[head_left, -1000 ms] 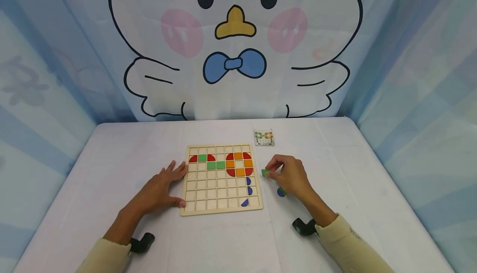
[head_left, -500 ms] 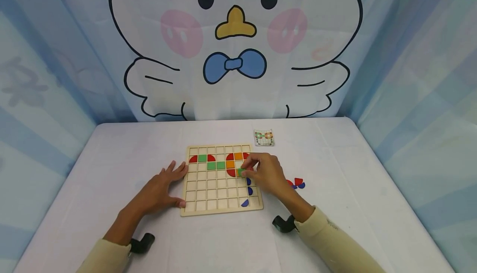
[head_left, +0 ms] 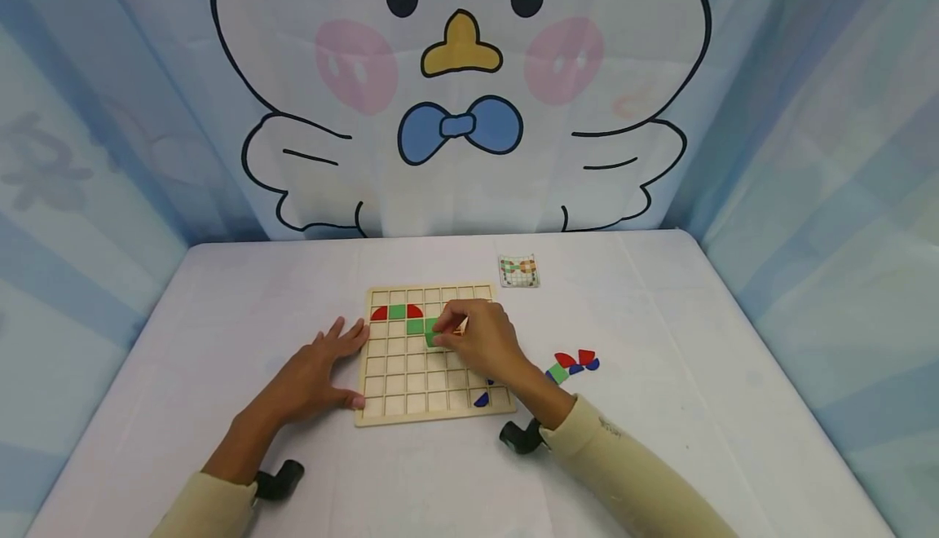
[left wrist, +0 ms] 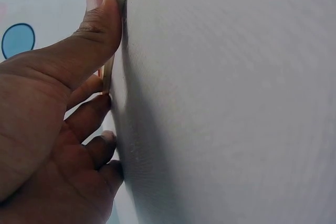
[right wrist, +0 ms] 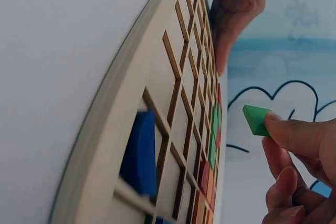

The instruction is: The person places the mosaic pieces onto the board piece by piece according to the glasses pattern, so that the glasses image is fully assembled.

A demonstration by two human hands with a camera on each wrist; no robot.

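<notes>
A wooden grid board [head_left: 433, 421] lies on the table, with red, green, orange and blue pieces set in some of its squares. My left hand [head_left: 317, 372] rests against the board's left side, thumb and fingertips at the edge with the fingers spread; the left wrist view shows the thumb [left wrist: 97, 19] on the rim. Over the middle of the board, my right hand [head_left: 480, 338] pinches a green square tile [right wrist: 255, 119] between thumb and finger, held above the grid in the right wrist view. That hand hides the red and orange pieces at the board's right.
Loose pieces lie right of the board: a green square [head_left: 558, 373], red pieces [head_left: 586, 356] and blue pieces [head_left: 592, 364]. A small pattern card [head_left: 518, 271] lies behind the board's back right corner. A printed curtain [head_left: 455, 196] hangs behind the table.
My right hand has carried the green tile leftward from beside the board to over its middle, uncovering the loose pieces on the right. My left hand has stayed at the board's edge.
</notes>
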